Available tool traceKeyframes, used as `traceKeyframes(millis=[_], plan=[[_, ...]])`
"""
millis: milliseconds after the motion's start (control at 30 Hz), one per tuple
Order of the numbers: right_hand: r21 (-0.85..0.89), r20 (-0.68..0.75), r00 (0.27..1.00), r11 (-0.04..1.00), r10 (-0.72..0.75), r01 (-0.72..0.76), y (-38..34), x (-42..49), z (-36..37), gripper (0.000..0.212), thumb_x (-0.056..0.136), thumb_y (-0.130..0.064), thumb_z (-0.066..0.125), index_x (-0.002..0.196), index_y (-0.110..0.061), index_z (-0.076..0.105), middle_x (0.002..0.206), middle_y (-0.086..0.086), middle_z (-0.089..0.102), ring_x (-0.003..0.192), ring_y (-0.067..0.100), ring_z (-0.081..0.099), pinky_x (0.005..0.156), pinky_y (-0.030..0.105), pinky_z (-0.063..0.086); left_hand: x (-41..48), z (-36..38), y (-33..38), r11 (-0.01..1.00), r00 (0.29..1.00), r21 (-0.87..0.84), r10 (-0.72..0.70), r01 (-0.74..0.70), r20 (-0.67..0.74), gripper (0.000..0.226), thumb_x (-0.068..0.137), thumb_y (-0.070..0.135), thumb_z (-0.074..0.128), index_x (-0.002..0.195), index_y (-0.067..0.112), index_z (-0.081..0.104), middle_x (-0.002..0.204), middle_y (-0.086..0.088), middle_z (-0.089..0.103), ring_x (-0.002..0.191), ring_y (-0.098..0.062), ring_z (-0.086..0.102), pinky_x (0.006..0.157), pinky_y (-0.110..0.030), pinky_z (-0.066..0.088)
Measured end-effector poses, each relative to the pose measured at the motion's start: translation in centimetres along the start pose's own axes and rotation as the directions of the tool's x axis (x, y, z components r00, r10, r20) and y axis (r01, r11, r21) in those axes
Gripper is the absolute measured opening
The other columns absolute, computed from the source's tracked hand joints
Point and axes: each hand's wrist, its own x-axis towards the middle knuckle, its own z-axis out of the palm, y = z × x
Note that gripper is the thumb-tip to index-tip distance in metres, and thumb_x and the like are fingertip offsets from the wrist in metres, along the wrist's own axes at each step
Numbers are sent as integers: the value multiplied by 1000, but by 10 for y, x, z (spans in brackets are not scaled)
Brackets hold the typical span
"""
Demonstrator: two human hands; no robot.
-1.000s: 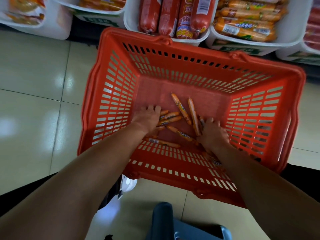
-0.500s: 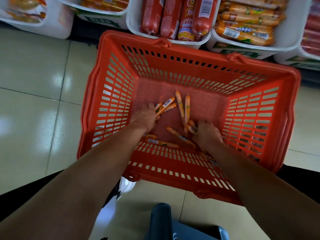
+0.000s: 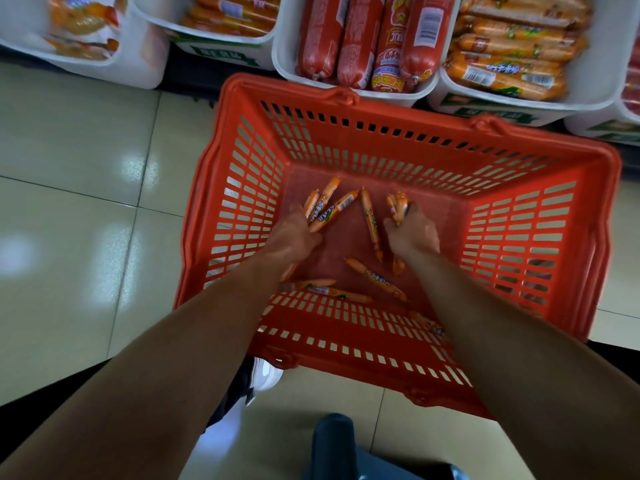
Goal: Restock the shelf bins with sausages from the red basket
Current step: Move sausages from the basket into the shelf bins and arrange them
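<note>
Sausages [image 3: 329, 209] gripped in bunches by the curled left hand [image 3: 294, 235] and right hand [image 3: 414, 235] inside the red basket [image 3: 519, 161].

Forearms [image 3: 194, 344] bare to frame edge; dark trousers [image 3: 31, 400]; white-soled shoe [image 3: 266, 377].

The red basket [image 3: 346, 325] you reach into is moulded plastic, slotted, with a dull satin sheen. The small sausages [image 3: 371, 220] in it wear glossy orange printed film that catches the light. Your left hand [image 3: 294, 233] and right hand [image 3: 414, 233] are bare, matt skin. The floor tiles [image 3: 86, 150] are smooth and glazed, throwing back soft white glare. The shelf bins [image 3: 138, 71] are smooth white plastic, and the large red sausages [image 3: 317, 36] in one sit in tight, shiny red film.
</note>
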Motion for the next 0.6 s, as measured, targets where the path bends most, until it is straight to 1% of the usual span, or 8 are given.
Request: traceKeyframes(millis=[100,167,200,300,367,467,533,600], plan=[[-110,-114,988,990,-102,89,-15,-9,26,57,87,-43,71,128,-13,43,126,17,51,109,39,59,80,44,50,-1,-5,-4,997,1000,-82,-3,2,-17,45,88,26,70,124,12,46,107,-6,62,92,-24,61,75,-33,45],[-229,-146,971,961,-189,153,-14,-15,42,61,81,-46,76,124,-17,44,130,15,40,113,36,52,78,45,52,-1,-10,-6,996,1000,-94,0,-3,-31,44,89,26,69,124,12,45,104,-4,59,89,-21,57,74,-31,42],[-278,-168,966,949,-198,146,-12,-18,47,62,78,-47,78,122,-19,45,131,14,38,116,34,47,76,45,54,0,-12,-6,994,999,-107,-1,-3,-38,44,90,26,68,125,12,45,104,-3,58,89,-20,56,75,-30,41],[-308,-286,948,950,-139,46,1,-20,53,67,72,-50,81,119,-20,43,127,14,41,114,33,44,74,47,56,1,-19,-6,988,999,-153,-11,3,-53,46,91,25,68,129,14,45,107,1,58,90,-16,55,77,-30,40],[-184,-341,939,983,-40,-25,10,-18,51,75,71,-48,82,124,-15,41,126,16,43,114,35,46,82,49,54,1,-22,-5,985,998,-174,-10,1,-54,45,92,24,68,128,15,45,107,2,58,90,-16,56,77,-30,40],[-36,-260,965,999,27,-38,17,-9,43,70,79,-38,80,127,-6,40,127,19,48,119,38,50,94,48,48,-1,-25,-2,985,999,-174,-1,-7,-48,42,92,25,69,125,14,46,105,0,58,91,-18,56,76,-32,40],[-60,-170,985,998,7,-18,19,-4,37,66,80,-35,78,126,-3,42,127,19,51,117,39,54,95,46,46,-4,-27,2,986,999,-169,4,-11,-44,43,91,26,69,125,13,46,104,0,56,91,-19,56,75,-31,39],[-161,-83,996,987,-42,28,18,-3,29,68,77,-37,79,128,-4,46,130,18,50,115,39,56,93,44,47,-9,-30,6,987,999,-162,6,-14,-49,42,91,26,69,124,12,46,103,-1,55,91,-19,56,74,-31,38]])
